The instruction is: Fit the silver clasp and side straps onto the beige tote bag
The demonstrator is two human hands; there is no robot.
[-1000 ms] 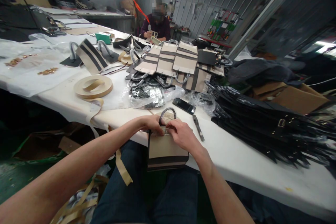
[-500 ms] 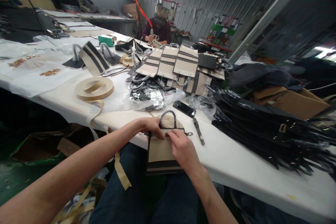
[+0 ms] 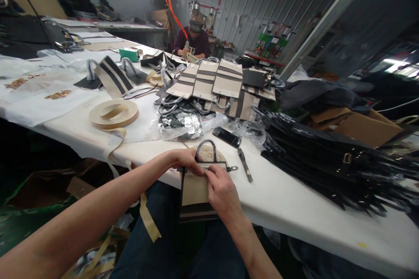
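A beige handbag (image 3: 194, 192) with dark edging leans over my lap against the table edge. Its plastic-wrapped handle (image 3: 206, 143) stands up at the top, and a metal-ended strap (image 3: 232, 168) sticks out to the right. My left hand (image 3: 189, 160) is closed on the bag's upper left edge. My right hand (image 3: 223, 189) is closed too, its fingertips pinching at the upper edge close to my left fingers; any small piece between them is hidden. Behind the handle lies a pale round coil (image 3: 211, 154).
To the right rest a thin metal tool (image 3: 245, 165) and a phone (image 3: 227, 137). A tape roll (image 3: 114, 113) sits left. Striped bag panels (image 3: 204, 80) are heaped behind, and black pieces (image 3: 314, 161) are stacked right. A co-worker (image 3: 193, 41) sits across the table.
My right hand has shifted left along the bag's upper edge, nearer my left fingers. The whole view has moved slightly, so the table things appear a little further left.
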